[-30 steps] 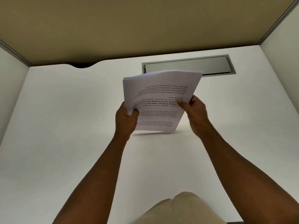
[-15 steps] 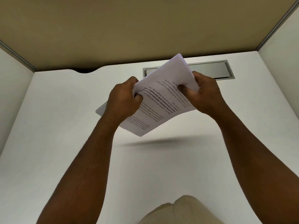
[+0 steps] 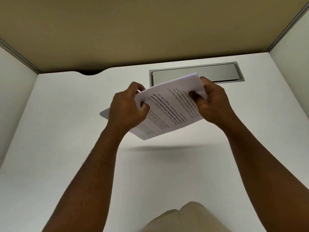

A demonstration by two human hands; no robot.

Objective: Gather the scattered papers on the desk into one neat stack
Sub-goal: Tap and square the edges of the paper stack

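- Since one second ago the papers [image 3: 168, 109] have turned from standing upright on the desk to a tilted pose in the air; compared with half a second ago they sit almost the same.
- Both hands are closed on the papers. Left hand [image 3: 128, 108] grips the edge at 9 o'clock, with the thumb on the printed face. Right hand [image 3: 212, 102] grips the edge at 3 o'clock, also thumb on top.
- Papers are held above the middle of the desk [image 3: 58, 148], not touching it; their shadow lies on the surface below, toward 6 o'clock. Printed text faces up, turned away from the person.
- One corner of the papers shows past the left hand at 9 o'clock, so I judge the sheets are not fully even yet.
- What could go wrong: if one hand loosens while the bundle is tilted, the lower sheets may slide out toward 6 o'clock and scatter again. A strong squeeze could also bend or crease the sheets, since paper is thin and soft.
- No other loose paper is visible on the desk, so the gathering seems nearly done; squaring and laying down remain, in my judgement.
- Desk is white, smooth and flat. A grey metal cover [image 3: 195, 72] is set into it at 12 o'clock, and a small cutout [image 3: 90, 72] at 11 o'clock. White side panels stand at 9 and 3 o'clock, a beige panel [image 3: 150, 27] at the back.
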